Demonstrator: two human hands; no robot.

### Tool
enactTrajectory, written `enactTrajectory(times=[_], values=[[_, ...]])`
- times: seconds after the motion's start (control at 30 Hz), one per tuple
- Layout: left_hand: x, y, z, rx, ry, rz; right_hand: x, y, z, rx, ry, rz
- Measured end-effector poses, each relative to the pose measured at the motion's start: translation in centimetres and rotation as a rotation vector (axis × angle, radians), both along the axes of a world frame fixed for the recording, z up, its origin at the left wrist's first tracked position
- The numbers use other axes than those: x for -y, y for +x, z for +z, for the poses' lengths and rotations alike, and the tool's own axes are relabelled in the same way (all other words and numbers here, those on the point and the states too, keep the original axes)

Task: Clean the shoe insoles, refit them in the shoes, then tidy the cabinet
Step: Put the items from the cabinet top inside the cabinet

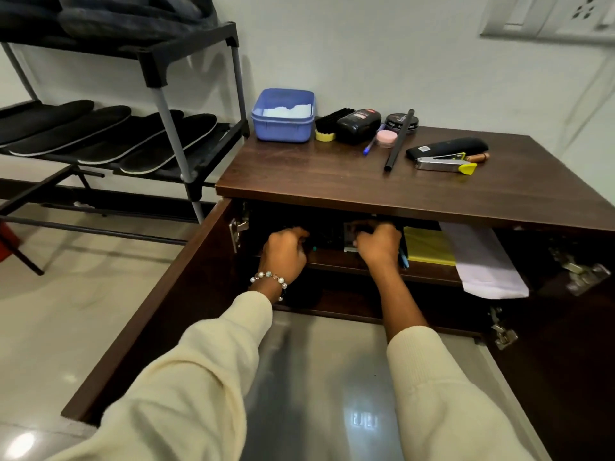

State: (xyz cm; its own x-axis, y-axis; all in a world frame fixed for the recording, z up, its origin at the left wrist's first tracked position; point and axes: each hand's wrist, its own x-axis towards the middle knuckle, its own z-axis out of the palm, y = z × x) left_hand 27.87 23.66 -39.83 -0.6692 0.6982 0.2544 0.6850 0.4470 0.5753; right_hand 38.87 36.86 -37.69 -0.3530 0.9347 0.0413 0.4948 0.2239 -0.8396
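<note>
On the far left stands a rack [156, 74] with four dark insoles [109, 136] lying side by side on its lower shelf, toes pointing right and away. To its right is the cabinet [366, 181], both doors swung open toward the near side.

The left hand [285, 252], a bead bracelet [269, 277] at the wrist, reaches onto the upper shelf inside; its fingers are curled shut around something dark that I cannot make out. The right hand [377, 242] is just to its right on the same shelf, fingers closed on a small dark object, also too shadowed to name. Right of that hand lies a yellow folder [429, 244], and a white paper [482, 261] hangs over the shelf edge.

On the worktop, along the far edge, sit a blue tub [283, 128] holding white cloth, a brush [329, 124], a black bottle [357, 124], a pink jar [386, 138] and a polish tin [396, 123]. A blue pen [371, 146] and a black rod [397, 141] lie slanted near them. Further right rests a stapler [442, 161] with a black case [449, 148] just behind it.
</note>
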Motion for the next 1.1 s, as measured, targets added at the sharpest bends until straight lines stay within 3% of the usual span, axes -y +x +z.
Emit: enactTrajectory(times=[0.13, 0.3, 0.47, 0.57, 0.63, 0.8, 0.97, 1.1], values=[[0.4, 3.4, 2.4, 0.097, 0.124, -0.146, -0.7, 4.8, 2.7, -0.005, -0.140, 0.114], [-0.2, 8.1, 6.9, 0.041, 0.404, -0.325, 1.0, 10.7, 8.7, 0.137, -0.273, 0.550], [-3.4, 10.9, 13.0, -0.034, 0.578, -0.393, -0.8, 15.4, 14.1, -0.152, -0.207, 0.422], [-6.3, 10.7, 14.8, 0.031, 0.521, -0.351, -3.5, 16.9, 14.8, -0.297, -0.096, 0.216], [-8.5, 10.2, 15.2, 0.019, 0.398, -0.325, -5.7, 16.9, 13.8, -0.277, -0.010, 0.073], [-12.9, 9.8, 13.8, -0.001, 0.214, -0.242, -9.8, 15.8, 11.6, -0.009, 0.123, -0.045], [-15.6, 10.3, 13.1, -0.118, 0.091, -0.155, -12.9, 13.7, 12.1, 0.356, 0.287, 0.011], [-16.7, 10.6, 13.4, -0.311, -0.025, -0.220, -14.2, 12.3, 11.8, 0.458, 0.404, 0.020]])
